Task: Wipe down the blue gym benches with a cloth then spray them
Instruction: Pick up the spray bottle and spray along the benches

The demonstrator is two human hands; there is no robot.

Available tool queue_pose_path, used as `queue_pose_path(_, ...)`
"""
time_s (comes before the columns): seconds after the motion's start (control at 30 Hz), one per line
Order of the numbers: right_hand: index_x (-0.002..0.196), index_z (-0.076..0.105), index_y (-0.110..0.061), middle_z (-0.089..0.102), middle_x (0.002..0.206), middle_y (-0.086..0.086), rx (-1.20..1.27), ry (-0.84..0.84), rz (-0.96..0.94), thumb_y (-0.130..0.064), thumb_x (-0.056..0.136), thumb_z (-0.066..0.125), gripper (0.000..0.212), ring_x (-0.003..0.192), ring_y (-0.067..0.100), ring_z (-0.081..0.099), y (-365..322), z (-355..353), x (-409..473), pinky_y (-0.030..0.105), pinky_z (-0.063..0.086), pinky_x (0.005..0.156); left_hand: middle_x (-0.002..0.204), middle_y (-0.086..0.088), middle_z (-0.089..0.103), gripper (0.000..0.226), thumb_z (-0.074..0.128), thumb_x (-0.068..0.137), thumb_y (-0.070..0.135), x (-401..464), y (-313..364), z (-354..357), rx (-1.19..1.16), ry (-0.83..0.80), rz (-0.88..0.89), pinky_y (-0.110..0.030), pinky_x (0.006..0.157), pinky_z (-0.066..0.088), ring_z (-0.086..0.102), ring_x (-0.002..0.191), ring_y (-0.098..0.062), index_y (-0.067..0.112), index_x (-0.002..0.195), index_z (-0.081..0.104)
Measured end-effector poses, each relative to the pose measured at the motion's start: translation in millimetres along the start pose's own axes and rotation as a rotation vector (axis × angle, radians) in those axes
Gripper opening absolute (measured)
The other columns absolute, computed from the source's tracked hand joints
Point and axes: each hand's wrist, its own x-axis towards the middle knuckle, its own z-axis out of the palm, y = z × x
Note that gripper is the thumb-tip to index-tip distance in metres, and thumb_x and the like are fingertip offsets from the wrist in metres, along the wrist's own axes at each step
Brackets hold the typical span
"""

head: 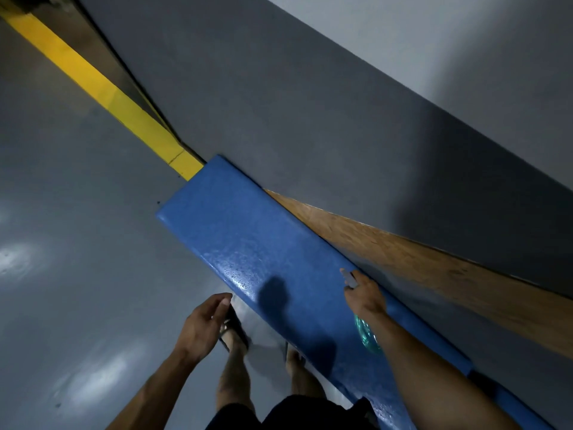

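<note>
Two hands: your left hand (201,324), loosely open, empty, beside the one blue bench (248,243); your right hand (366,294) grips one spray bottle (367,335) over it.

1. The blue gym bench (248,243) ran diagonally from mid-frame toward the lower right, its long padded top textured, glossy and beaded with wet droplets near the front edge.
2. The spray bottle (366,335), clear teal-green plastic with a grey nozzle, hung over the bench's far edge, gripped in the right hand (366,294), its nozzle aimed along the bench.
</note>
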Motion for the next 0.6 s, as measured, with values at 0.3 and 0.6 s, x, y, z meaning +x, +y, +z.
queue_pose_path(0.3,0.090,0.045,-0.026,0.057,0.090,-0.002,-0.029,-0.135,-0.096,-0.020,0.089,0.050,0.008,0.079,0.024,0.052,-67,53,-42,0.033,0.042,0.066,0.104,0.016,0.068,0.018,0.048,0.100,0.034,24,-14,-50,-0.037,-0.039,0.024,-0.007,0.078,0.039,0.062,0.099,-0.004,0.036,0.105,0.065)
queue_pose_path(0.6,0.103,0.052,-0.024,0.063,0.110,0.000,-0.142,-0.177,-0.164,-0.026,0.089,0.053,0.015,0.105,0.028,0.060,-182,132,-84,0.033,0.045,0.081,0.115,0.015,0.067,0.024,0.048,0.100,0.039,45,-65,-148,-0.048,-0.024,-0.015,-0.023,0.092,0.040,0.059,0.110,-0.007,0.032,0.113,0.067)
